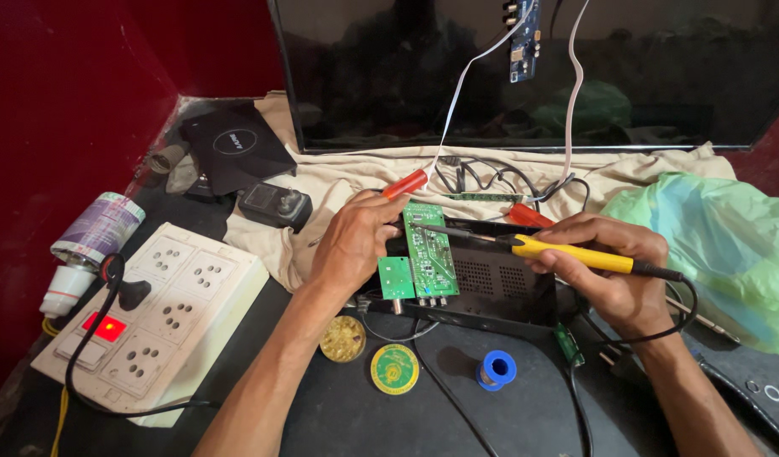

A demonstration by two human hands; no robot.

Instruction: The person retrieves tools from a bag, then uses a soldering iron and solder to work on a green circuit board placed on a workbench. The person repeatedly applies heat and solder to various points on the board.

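Observation:
My right hand (613, 271) grips a yellow-handled soldering iron (567, 254), its tip resting on the upper part of a green circuit board (430, 254). That board lies on a black perforated box (491, 283) with a smaller green board (396, 278) beside it. My left hand (355, 241) rests at the board's left edge and holds a red-handled screwdriver (406, 184) between its fingers.
A white switchboard (152, 313) with a lit red switch and a black plug lies at left, a spray can (93, 237) beside it. A flux tin (395, 369), a brass-wool tin (343, 338) and a blue solder spool (497, 369) sit in front. A dark screen (533, 72) stands behind; a green bag (719, 245) lies right.

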